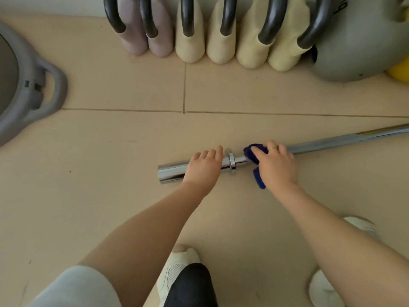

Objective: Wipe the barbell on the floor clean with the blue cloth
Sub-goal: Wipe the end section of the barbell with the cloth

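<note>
Barbell [327,142] lies on the floor [110,173], long axis running left-near to right-far across your view. Your left hand [204,167] presses down over the chrome sleeve, fingers [212,152] draped over it rather than clenched, just left of the collar [230,161]. Your right hand [276,166] clamps the blue cloth [252,155] around the shaft, just right of the collar. Unwiped shaft stretches rightward; the right hand is nearer, so slide along that axis.

Chrome barbell [332,144] flat on floor, running left-near to right-far; blue cloth [252,155] bunched around shaft right of collar.
</note>
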`<state>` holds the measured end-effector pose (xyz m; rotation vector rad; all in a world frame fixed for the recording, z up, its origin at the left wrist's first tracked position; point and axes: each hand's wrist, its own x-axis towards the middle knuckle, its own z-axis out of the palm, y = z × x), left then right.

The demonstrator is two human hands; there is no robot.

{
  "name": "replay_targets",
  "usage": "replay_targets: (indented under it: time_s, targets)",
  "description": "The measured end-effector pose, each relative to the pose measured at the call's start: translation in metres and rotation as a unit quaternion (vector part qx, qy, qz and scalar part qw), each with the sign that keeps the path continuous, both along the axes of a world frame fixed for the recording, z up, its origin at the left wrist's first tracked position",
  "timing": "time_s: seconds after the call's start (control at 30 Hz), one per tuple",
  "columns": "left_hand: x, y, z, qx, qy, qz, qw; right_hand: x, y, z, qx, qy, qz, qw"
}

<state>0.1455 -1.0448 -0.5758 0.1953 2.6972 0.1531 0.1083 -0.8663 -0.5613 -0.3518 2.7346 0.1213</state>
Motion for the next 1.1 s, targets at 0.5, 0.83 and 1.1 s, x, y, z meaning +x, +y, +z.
replay_targets:
  time_s: [0.5, 0.83, 1.1]
  targets:
    - [-0.003, 0.007, 0.004, 0.002, 0.0, -0.001, 1.0, -0.013, 0.015, 0.0, -0.009, -0.013, -0.041, 0.999]
    - [-0.012, 0.011, 0.014, -0.037, -0.026, -0.048, 0.998, 0.008, -0.016, 0.001, -0.076, -0.039, 0.117, 0.989]
    - [-0.026, 0.026, 0.024, 0.042, -0.091, 0.0, 0.995, -0.029, 0.038, 0.007, 0.011, -0.015, -0.084, 0.996]
